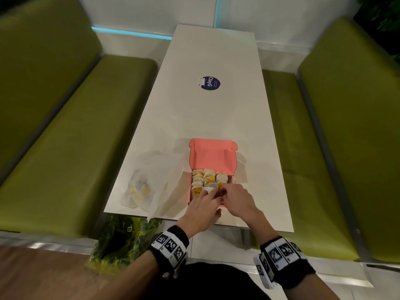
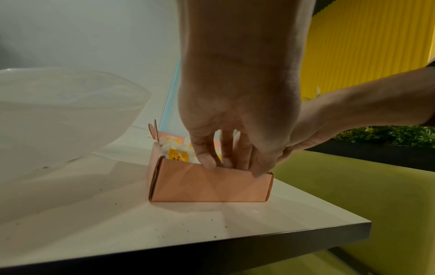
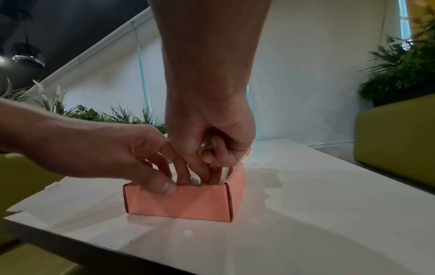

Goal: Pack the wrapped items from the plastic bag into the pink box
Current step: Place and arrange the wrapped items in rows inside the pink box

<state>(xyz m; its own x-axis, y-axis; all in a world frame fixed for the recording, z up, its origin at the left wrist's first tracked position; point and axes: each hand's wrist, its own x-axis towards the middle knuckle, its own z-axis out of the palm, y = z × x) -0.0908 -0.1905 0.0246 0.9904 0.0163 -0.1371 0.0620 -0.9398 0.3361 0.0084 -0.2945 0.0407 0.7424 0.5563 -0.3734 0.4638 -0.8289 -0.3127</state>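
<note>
Pink box (image 1: 213,158) near table (image 1: 216,55) front edge, lid up, mostly full: rows of wrapped items (image 1: 208,178) packed upright. Plastic bag (image 1: 149,182) just left of box holds few yellow-marked items, so some packing left.

Left hand (image 1: 202,205) fingers reach into front row, thumb on front wall; whether it grips anything, cannot tell. Right hand (image 1: 237,199) fingers curled, pinching white wrapped item at box's front right corner, tucking it in.

Readable: "TEA" on yellow label, front left packet. Round sticker (image 1: 210,82) on table reads "ClayG…", rest unreadable.
</note>
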